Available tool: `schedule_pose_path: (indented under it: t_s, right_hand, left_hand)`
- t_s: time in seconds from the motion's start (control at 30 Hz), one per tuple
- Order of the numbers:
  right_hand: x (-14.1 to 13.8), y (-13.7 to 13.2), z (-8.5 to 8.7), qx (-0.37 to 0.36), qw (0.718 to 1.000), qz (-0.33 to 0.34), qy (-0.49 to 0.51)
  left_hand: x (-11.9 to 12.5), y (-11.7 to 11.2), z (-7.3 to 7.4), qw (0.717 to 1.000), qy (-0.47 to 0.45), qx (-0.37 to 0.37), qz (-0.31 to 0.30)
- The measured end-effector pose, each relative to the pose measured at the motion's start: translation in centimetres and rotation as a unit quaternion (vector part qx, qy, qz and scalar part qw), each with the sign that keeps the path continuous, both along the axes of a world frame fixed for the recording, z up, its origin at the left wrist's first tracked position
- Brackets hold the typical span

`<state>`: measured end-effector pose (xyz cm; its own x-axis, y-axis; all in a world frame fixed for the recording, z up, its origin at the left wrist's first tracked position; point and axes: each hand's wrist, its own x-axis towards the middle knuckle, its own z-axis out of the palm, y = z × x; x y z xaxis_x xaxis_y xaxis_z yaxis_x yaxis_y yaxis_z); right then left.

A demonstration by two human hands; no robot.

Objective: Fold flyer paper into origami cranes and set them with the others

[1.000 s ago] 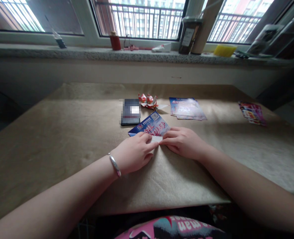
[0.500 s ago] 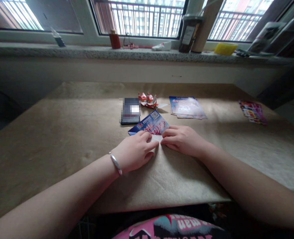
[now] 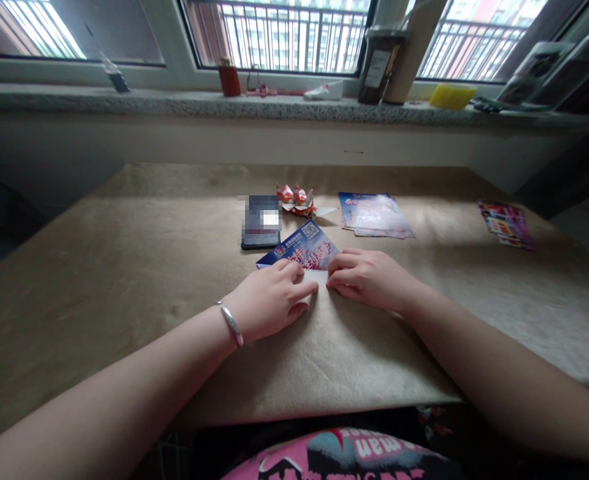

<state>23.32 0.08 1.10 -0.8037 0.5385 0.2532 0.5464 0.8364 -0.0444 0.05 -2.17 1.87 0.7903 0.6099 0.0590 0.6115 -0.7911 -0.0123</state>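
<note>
A blue printed flyer (image 3: 302, 250) lies on the beige table cover (image 3: 124, 267), partly folded, its white underside showing at the near edge. My left hand (image 3: 267, 300), with a silver bracelet on the wrist, has its fingers curled and pressed on the flyer's near edge. My right hand (image 3: 367, 277) presses the same edge from the right, fingers together. The fingertips of both hands nearly meet over the white part. The near part of the flyer is hidden under my hands.
Behind the flyer lie a dark phone (image 3: 261, 222), a folded red-and-white paper figure (image 3: 297, 200), a stack of blue flyers (image 3: 373, 215) and another leaflet (image 3: 506, 225) at far right. The windowsill (image 3: 174, 105) holds a red cup (image 3: 229, 80), a dark jar (image 3: 377, 67) and a yellow sponge (image 3: 449, 97).
Both hands have shifted slightly along the flyer's near edge, still pressing it. The flyer has stayed in place.
</note>
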Motion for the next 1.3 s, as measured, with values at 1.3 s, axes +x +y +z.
schedule_pose_path:
  t_s: [1.3]
  right_hand:
    - [3.5,0.6,1.0,-0.070,0.991,-0.098,-0.066]
  left_hand:
    - [-0.1,0.1,-0.6,1.000,-0.009,0.003,-0.009]
